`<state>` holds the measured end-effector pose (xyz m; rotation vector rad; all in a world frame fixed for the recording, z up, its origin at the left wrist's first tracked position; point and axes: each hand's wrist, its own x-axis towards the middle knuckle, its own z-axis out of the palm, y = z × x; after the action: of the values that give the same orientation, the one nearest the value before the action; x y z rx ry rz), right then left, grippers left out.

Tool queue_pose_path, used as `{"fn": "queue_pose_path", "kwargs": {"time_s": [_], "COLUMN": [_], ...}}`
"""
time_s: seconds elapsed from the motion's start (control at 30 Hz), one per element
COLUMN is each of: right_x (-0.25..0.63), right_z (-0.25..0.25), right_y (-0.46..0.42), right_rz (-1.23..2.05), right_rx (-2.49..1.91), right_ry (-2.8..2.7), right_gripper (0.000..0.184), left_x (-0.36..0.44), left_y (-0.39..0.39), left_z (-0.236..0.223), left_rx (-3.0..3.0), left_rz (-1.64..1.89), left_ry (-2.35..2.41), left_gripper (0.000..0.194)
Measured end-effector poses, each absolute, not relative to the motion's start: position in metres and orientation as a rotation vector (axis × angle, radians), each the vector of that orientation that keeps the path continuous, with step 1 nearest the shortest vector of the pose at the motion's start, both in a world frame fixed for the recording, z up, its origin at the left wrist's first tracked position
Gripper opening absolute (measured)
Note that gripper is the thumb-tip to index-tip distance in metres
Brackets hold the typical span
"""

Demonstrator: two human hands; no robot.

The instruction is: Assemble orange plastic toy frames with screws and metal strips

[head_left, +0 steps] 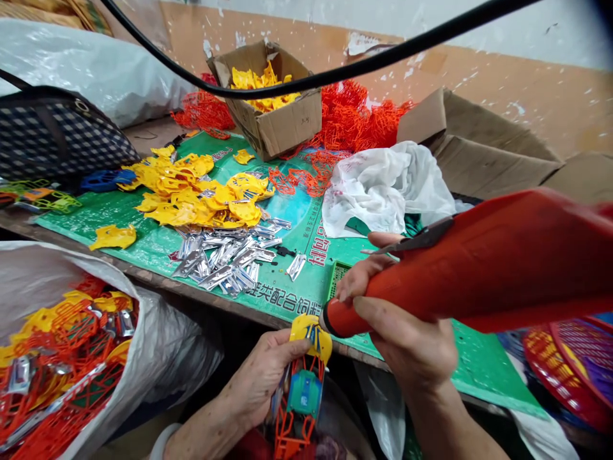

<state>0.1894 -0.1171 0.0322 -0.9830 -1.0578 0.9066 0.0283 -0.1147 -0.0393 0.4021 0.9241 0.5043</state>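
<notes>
My left hand [256,377] is closed on a toy assembly. It has an orange-red lattice frame [293,427], a green-blue block [304,391] in its middle and a yellow plastic piece [323,345] with dark blue markings on its far end. My right hand [414,348] wraps round the nose of a red power screwdriver [479,268], held slanting down to the left. Its tip meets or nearly meets the yellow piece; whether a screw sits there I cannot make out. A green perforated basket [338,278] lies just beyond my right fingers.
Yellow pieces [191,191] and silvery metal-like plates [230,259] are heaped on the green sheet [143,255]. Behind stands a cardboard box [287,131] of yellow pieces, near orange-red frames [354,121]. A white sack [177,332] of assemblies opens lower left. A black cable [335,80] crosses overhead.
</notes>
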Motion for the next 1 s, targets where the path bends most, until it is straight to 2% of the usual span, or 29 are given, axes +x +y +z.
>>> {"fn": "queue_pose_path", "kwargs": {"time_s": [0.67,0.83,1.0], "right_x": [0.172,0.179,0.205], "right_z": [0.037,0.039,0.048], "right_y": [-0.105,-0.111,-0.113], "right_rz": [0.876,0.916,0.710], "right_rx": [-1.070,-0.978,-1.014], "right_ry": [-1.033,-0.989,-0.957], "right_gripper": [0.009,0.021,0.017], "left_x": [0.028,0.026,0.028], "left_y": [-0.124,-0.121,-0.113], "left_z": [-0.051,-0.046,-0.038], "left_rx": [0.421,0.454,0.514], "left_rz": [0.578,0.564,0.493], "left_ry": [0.911,0.883,0.895], "left_gripper": [0.030,0.031,0.031]}}
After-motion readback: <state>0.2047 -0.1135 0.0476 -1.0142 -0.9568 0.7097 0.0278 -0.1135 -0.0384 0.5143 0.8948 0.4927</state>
